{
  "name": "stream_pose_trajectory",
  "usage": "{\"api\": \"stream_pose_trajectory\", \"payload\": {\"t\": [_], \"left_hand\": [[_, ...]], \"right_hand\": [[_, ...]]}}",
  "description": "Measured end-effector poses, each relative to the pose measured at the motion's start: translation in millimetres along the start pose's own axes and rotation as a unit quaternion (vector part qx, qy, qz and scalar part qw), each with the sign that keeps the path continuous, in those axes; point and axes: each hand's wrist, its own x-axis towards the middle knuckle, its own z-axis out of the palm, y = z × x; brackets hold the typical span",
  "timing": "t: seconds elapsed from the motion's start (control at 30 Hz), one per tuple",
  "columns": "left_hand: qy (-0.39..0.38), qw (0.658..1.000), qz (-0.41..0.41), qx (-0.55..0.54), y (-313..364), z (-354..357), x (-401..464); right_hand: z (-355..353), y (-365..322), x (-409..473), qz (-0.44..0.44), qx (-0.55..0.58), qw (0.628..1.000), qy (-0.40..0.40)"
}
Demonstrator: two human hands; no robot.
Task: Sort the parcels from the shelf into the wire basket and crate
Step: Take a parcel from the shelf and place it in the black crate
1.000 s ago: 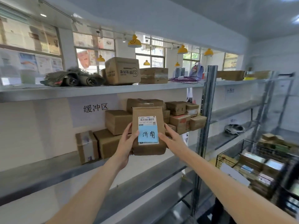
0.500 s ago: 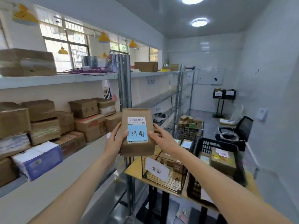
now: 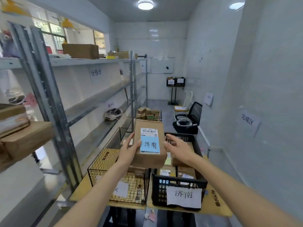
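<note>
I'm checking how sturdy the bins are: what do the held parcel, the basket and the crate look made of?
The brown box parcel with a blue label looks like matte corrugated cardboard, with creased paper faces. The black wire mesh basket seems to be thin coated metal wire in an open grid. The black lattice crate looks like moulded plastic with a dull finish, though painted metal can't be excluded.

The parcel (image 3: 150, 143) is plain brown cardboard, carrying a white barcode label (image 3: 148, 131) over a light blue slip (image 3: 150, 144) with dark handwritten characters. At seven o'clock from it, the wire basket (image 3: 105, 163) is a black grid. At five o'clock, the crate (image 3: 177, 182) is black lattice plastic with a white paper sign (image 3: 184, 197) in dark ink. The surface (image 3: 213, 208) beneath is yellowish tan. The shelf (image 3: 101, 94) is grey metal.
</note>
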Motion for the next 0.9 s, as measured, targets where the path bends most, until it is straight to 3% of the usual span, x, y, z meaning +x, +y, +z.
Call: {"api": "stream_pose_trajectory", "payload": {"t": [0.3,0.43,0.67,0.9], "left_hand": [[-0.089,0.994,-0.055,0.024,-55,67,173],[-0.110,0.991,-0.059,0.039,-77,101,220],[-0.111,0.984,-0.102,0.092,-123,145,281],[-0.078,0.980,-0.134,0.125,-162,192,329]], "right_hand": [[-30,98,107,0.114,-0.108,0.986,0.053],[-36,126,127,0.134,-0.095,0.984,0.067],[-55,209,170,0.194,-0.100,0.974,0.067],[-72,288,232,0.196,-0.071,0.978,0.023]]}}
